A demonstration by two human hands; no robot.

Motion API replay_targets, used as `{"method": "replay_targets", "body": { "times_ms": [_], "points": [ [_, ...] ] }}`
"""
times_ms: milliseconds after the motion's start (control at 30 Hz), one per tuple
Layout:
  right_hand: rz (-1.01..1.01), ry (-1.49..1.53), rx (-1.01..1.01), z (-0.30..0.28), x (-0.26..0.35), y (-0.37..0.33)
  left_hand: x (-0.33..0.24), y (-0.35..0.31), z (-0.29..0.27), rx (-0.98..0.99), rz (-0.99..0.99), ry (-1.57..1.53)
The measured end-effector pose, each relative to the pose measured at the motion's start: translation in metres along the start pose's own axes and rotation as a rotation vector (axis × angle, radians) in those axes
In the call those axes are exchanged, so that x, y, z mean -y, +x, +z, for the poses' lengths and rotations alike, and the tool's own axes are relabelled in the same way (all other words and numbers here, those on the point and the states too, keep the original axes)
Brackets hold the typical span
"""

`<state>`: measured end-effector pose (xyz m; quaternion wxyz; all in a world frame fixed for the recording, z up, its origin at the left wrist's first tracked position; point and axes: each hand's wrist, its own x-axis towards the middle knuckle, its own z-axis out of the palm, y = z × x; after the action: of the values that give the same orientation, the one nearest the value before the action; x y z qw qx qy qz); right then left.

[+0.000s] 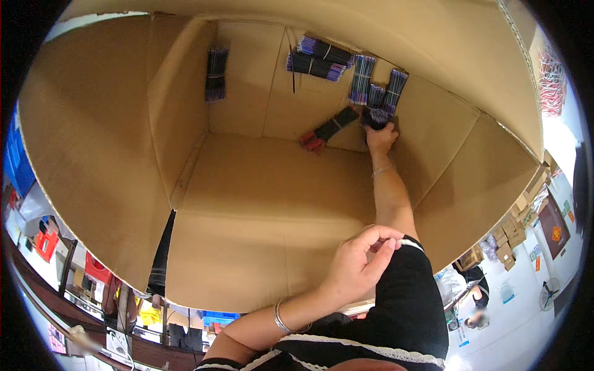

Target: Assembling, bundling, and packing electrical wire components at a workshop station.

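My right hand [381,138] reaches deep into a large cardboard box [272,179], its fingers closed round a dark wire bundle [375,116] at the far right corner. Several bundles of black wires with purple ends lie about it: a tied wire bundle [361,80], a slanting wire bundle [394,91] and stacked wire bundles [317,65]. A black wire bundle with red ends [334,126] lies just left of the hand. My left hand [362,263] is at my right arm's sleeve, thumb and forefinger pinching its white-trimmed cuff [408,243].
A lone wire bundle [216,74] lies at the box's far left. Cardboard flaps [93,136] rise around the opening. Outside, a person [477,303] and a fan [548,294] are at the right; red bins [46,243] and a dark rail [62,328] are at the left.
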<state>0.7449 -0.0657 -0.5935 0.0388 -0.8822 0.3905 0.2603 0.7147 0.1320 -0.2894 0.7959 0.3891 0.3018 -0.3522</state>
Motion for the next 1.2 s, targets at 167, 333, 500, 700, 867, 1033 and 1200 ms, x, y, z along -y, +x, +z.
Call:
{"method": "replay_targets", "body": {
  "times_ms": [167, 333, 500, 700, 867, 1033, 1200],
  "points": [
    [-0.486, 0.332, -0.143, -0.04, 0.029, 0.002, -0.002, -0.001, 0.0, -0.001, -0.03, -0.011],
    [-0.582, 0.157, 0.241, -0.022, 0.082, 0.06, -0.004, 0.0, -0.001, -0.002, -0.065, -0.03],
    [-0.602, -0.265, 0.076, 0.014, 0.117, 0.008, 0.002, -0.002, -0.012, -0.081, -0.063, -0.062],
    [-0.688, -0.007, 0.041, 0.002, 0.094, 0.03, 0.0, 0.002, -0.012, -0.108, -0.072, -0.262],
    [-0.644, 0.328, 0.41, -0.098, 0.08, -0.026, 0.005, 0.013, -0.021, -0.314, 0.221, -0.345],
    [-1.162, -0.068, 0.791, -0.237, 0.097, -0.134, -0.005, 0.013, -0.036, -0.446, 0.386, -0.363],
    [-1.076, 0.403, 1.598, -0.267, 0.132, -0.115, -0.007, 0.001, -0.065, -0.288, 0.144, -0.652]
  ]
}}
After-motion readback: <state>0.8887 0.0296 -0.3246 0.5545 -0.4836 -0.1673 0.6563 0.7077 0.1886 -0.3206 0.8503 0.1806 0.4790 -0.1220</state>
